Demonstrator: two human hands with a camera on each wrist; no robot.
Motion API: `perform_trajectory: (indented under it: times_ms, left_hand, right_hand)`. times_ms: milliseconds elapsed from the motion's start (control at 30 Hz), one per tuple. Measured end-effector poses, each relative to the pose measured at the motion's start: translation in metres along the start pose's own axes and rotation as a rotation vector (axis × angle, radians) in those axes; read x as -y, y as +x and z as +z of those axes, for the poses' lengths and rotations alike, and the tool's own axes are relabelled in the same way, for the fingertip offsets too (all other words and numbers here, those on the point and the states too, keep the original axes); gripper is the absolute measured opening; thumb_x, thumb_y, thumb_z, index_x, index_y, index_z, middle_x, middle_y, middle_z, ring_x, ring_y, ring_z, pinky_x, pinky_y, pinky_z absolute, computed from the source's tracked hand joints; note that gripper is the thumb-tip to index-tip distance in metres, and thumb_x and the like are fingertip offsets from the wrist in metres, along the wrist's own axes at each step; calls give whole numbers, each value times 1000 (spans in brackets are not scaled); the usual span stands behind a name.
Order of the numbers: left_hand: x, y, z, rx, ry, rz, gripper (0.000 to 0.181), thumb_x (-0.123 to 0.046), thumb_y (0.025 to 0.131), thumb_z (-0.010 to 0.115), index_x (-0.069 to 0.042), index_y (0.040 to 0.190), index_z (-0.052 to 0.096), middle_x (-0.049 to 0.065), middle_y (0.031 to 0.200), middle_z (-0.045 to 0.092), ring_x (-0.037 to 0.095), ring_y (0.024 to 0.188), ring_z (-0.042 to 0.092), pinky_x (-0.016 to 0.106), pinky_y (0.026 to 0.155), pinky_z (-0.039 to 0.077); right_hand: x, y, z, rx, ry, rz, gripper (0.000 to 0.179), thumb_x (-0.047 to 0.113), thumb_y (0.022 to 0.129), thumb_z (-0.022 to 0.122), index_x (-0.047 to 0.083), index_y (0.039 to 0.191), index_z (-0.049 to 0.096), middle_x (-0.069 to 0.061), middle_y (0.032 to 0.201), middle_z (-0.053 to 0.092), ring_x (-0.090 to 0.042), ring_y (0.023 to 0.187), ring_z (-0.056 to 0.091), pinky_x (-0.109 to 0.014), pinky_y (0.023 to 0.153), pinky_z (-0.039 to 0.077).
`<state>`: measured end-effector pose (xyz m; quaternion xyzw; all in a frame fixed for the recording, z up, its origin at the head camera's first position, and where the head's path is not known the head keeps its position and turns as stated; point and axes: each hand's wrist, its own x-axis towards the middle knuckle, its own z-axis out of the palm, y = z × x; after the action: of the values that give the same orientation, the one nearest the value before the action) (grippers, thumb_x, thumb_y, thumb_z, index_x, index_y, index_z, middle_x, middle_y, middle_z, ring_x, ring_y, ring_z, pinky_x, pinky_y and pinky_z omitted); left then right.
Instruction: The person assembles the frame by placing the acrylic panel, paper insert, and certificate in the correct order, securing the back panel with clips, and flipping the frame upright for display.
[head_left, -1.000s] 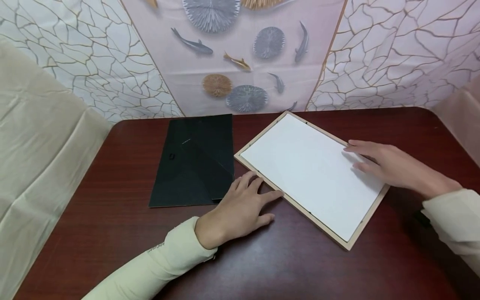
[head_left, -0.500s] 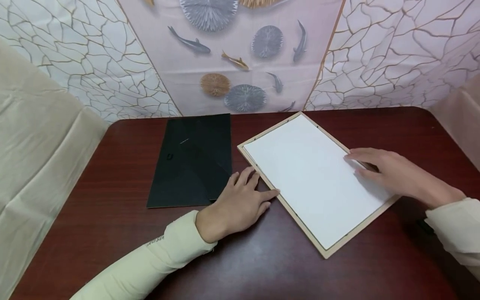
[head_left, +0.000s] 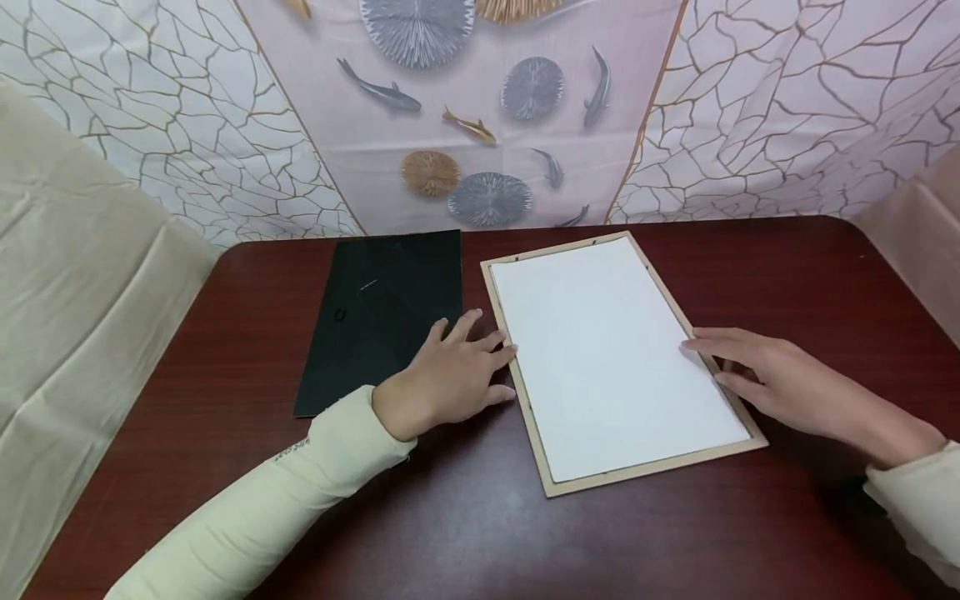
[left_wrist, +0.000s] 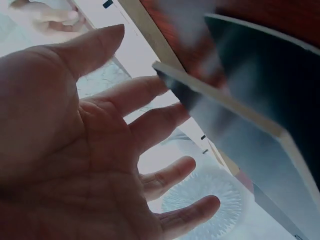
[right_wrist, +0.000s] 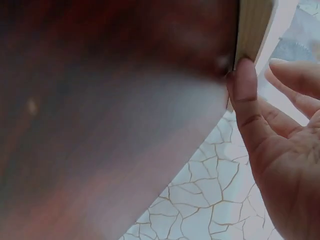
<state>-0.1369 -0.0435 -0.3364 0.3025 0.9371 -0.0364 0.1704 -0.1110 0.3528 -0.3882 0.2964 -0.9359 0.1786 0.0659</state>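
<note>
A light wooden picture frame point(head_left: 536, 450) lies back side up on the table, a white sheet point(head_left: 615, 358) filling its inside. My left hand point(head_left: 446, 379) has its fingers spread, with fingertips against the frame's left rail. On the opposite rail rest the fingers of my right hand point(head_left: 787, 387). In the right wrist view a fingertip presses the outer side of the wooden rail point(right_wrist: 252, 32). Left of the frame lies a black backing board point(head_left: 375, 325), partly hidden behind my left hand; its raised stand leg point(left_wrist: 230, 125) shows up close in the left wrist view.
The dark red-brown table point(head_left: 480, 533) reaches back to a patterned cloth point(head_left: 487, 100) hung behind it. Small dark tabs point(head_left: 595, 242) sit along the frame's inner edge. Beige cloth point(head_left: 82, 292) hangs at the left side.
The frame has turned clockwise on the table, now standing nearly upright in the head view. My left hand has moved up and left along it; my right hand slid slightly toward me. The board stayed put.
</note>
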Motion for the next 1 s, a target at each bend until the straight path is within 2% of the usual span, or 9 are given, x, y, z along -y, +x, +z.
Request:
perform_trajectory:
  times_ms: [33,67,200,233,400,500,633,767,1000]
  left_hand:
    - [2,1,0,5,-13,-5,64,-54,105,55,-22,161,45,2,169,38,34,163,14,66,127,20]
    - [3,2,0,8,-28,-9,70,-57,104,56,-20,161,43,3,170,37,34,164,13,66,127,19]
    - [8,5,-1,25,-79,-13,88,-64,97,62,-13,163,37,4,172,32,34,165,7,68,127,15]
    - [9,6,-1,30,-87,-11,91,-64,95,64,-12,164,36,5,172,31,35,165,6,68,127,14]
    - [16,11,-4,64,-103,-9,104,-65,88,74,-9,165,31,7,174,26,36,165,0,68,128,10]
    - [20,14,-4,88,-113,-15,109,-63,86,78,-9,166,27,6,176,20,37,165,-4,68,128,7]
    - [25,19,-4,108,-139,-14,112,-60,86,79,-9,168,20,5,177,12,38,164,-8,68,128,4]
    - [29,24,-6,120,-165,-15,112,-58,88,79,-9,168,18,5,177,8,38,164,-11,68,128,2]
    - [38,34,-12,147,-186,-2,113,-54,89,80,-10,168,14,5,178,5,39,163,-14,67,128,0]
  right_hand:
    - [1,-2,1,-4,-1,-15,63,-11,76,84,10,134,70,-19,138,67,16,134,40,7,101,19]
    - [1,-3,1,-2,-5,-24,63,-10,76,85,10,134,70,-20,140,66,14,135,41,7,102,18]
    - [6,-9,2,19,-44,-29,60,1,77,88,15,133,72,-17,145,64,-15,127,58,5,101,20]
    - [8,-10,2,18,-55,-30,59,3,77,89,16,132,73,-16,146,64,-16,123,58,3,101,23]
    - [16,-13,4,1,-93,-35,58,18,75,93,20,130,75,-8,146,65,-7,115,54,-4,91,34]
    - [17,-12,5,-10,-100,-48,60,23,74,94,17,131,74,-5,144,65,-11,120,54,-5,94,34]
    - [17,-8,5,1,-112,-26,63,29,77,92,13,134,72,-4,145,64,-28,130,56,-27,105,43]
    - [16,-6,2,51,-103,41,63,35,83,87,12,139,69,-5,149,62,-42,137,53,-58,101,46]
    - [16,0,1,102,-80,95,65,38,89,82,11,145,64,-8,156,57,-45,144,47,-65,104,44]
